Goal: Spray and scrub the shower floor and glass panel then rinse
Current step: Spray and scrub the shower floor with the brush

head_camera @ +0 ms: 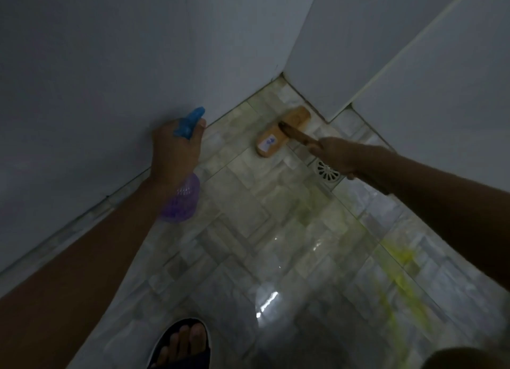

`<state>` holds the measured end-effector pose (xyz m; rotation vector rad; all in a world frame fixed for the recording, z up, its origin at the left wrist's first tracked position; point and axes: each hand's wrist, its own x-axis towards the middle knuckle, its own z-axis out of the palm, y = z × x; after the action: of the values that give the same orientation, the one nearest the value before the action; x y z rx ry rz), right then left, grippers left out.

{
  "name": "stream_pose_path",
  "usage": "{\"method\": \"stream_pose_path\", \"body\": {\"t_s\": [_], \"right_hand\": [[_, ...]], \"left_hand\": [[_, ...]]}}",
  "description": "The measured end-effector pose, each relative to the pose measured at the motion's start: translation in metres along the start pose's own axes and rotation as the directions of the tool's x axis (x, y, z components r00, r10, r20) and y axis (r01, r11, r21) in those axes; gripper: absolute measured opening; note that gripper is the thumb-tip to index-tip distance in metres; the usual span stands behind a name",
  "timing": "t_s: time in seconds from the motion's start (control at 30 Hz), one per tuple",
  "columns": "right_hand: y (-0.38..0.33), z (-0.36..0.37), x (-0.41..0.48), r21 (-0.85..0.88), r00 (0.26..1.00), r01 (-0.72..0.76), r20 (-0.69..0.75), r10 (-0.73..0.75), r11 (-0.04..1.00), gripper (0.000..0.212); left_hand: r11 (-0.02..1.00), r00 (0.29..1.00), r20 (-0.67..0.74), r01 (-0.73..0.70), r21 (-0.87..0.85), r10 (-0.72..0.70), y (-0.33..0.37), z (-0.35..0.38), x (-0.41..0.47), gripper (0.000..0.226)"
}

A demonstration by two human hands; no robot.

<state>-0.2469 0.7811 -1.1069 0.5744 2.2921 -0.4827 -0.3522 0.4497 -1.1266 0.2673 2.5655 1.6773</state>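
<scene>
Purple spray bottle with a blue trigger is in the left hand, whose fingers curl round its neck, near the left wall. Further right, the wooden brush lies on the shower floor at its far corner, its long axis along the right wall. The right hand, the nearer one, grips the brush handle above the drain.
</scene>
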Motion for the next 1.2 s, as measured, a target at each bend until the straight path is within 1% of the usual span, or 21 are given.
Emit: {"method": "stream_pose_path", "body": {"t_s": [0.03,0.07,0.13,0.17,0.27,0.33,0.4,0.47,0.57,0.67,0.73,0.77,0.83,0.97,1.0,1.07,1.13,1.2], "right_hand": [[0.016,0.001,-0.008,0.025,0.998,-0.064,0.016,0.064,0.998,0.045],[0.026,-0.002,-0.014,0.033,0.994,-0.113,0.013,0.112,0.993,0.049],[0.033,-0.012,-0.009,0.044,0.988,-0.156,-0.01,0.157,0.987,0.06],[0.026,-0.016,-0.005,0.053,0.988,-0.151,-0.024,0.153,0.987,0.06],[-0.021,-0.015,0.012,0.098,0.987,-0.081,-0.127,0.094,0.992,0.048],[-0.059,-0.004,0.02,0.177,0.982,-0.04,-0.173,0.071,0.983,0.045],[-0.091,0.014,0.02,0.246,0.988,0.002,-0.151,0.036,0.969,0.044],[-0.115,0.04,0.006,0.247,0.994,0.053,-0.108,-0.026,0.967,0.044],[-0.113,0.088,-0.038,0.232,0.995,0.094,-0.061,-0.082,0.968,0.044],[-0.077,0.109,-0.09,0.174,0.998,0.057,-0.019,-0.055,0.983,0.049],[-0.064,0.103,-0.107,0.136,0.999,0.023,0.019,-0.026,0.99,0.051],[-0.066,0.097,-0.105,0.132,1.0,0.004,0.022,-0.007,0.991,0.049],[-0.085,0.084,-0.091,0.199,0.999,-0.037,-0.004,0.038,0.979,0.041],[-0.15,0.072,-0.043,0.323,0.99,-0.022,-0.125,0.065,0.946,0.048],[-0.163,0.071,-0.038,0.353,0.99,-0.01,-0.13,0.059,0.936,0.048],[-0.178,0.088,-0.042,0.369,0.995,0.05,-0.096,-0.016,0.928,0.048],[-0.175,0.114,-0.065,0.309,0.991,0.13,-0.072,-0.113,0.942,0.049],[-0.154,0.136,-0.093,0.262,0.988,0.152,-0.058,-0.142,0.953,0.052]], "left_hand": [[1.0,1.0,0.003,0.003,0.002,-0.003,0.001,-0.001,-0.001,0.041],[1.0,1.0,0.006,-0.004,0.005,0.004,0.004,-0.001,-0.002,0.038],[1.0,1.0,0.022,-0.003,0.008,0.003,0.007,-0.003,-0.007,0.033],[1.0,0.999,0.04,0.006,0.012,-0.006,0.006,-0.005,-0.009,0.032],[0.996,0.992,0.118,0.028,0.085,-0.038,-0.009,-0.008,-0.021,0.04],[0.991,0.987,0.154,0.025,0.131,-0.045,-0.019,-0.012,-0.032,0.038],[0.984,0.987,0.157,-0.01,0.178,-0.018,-0.019,-0.017,-0.043,0.038],[0.979,0.991,0.134,-0.04,0.199,0.014,-0.016,-0.02,-0.05,0.044],[0.986,0.994,0.109,-0.042,0.163,0.025,-0.011,-0.028,-0.057,0.044],[0.988,0.995,0.099,-0.024,0.153,0.009,-0.005,-0.038,-0.069,0.043],[0.991,0.995,0.098,-0.044,0.128,0.031,-0.003,-0.045,-0.077,0.043],[0.99,0.995,0.094,-0.056,0.127,0.044,-0.005,-0.048,-0.081,0.043],[0.987,0.995,0.083,-0.064,0.147,0.052,-0.011,-0.052,-0.087,0.043],[0.98,0.998,0.061,-0.039,0.193,0.027,-0.019,-0.062,-0.102,0.043],[0.982,0.998,0.059,-0.042,0.186,0.032,-0.019,-0.062,-0.103,0.043],[0.983,0.997,0.06,-0.051,0.175,0.041,-0.02,-0.063,-0.106,0.043],[0.984,0.998,0.053,-0.048,0.173,0.039,-0.02,-0.062,-0.109,0.039],[0.986,0.999,0.051,-0.011,0.166,0.003,-0.018,-0.062,-0.112,0.037]]}}
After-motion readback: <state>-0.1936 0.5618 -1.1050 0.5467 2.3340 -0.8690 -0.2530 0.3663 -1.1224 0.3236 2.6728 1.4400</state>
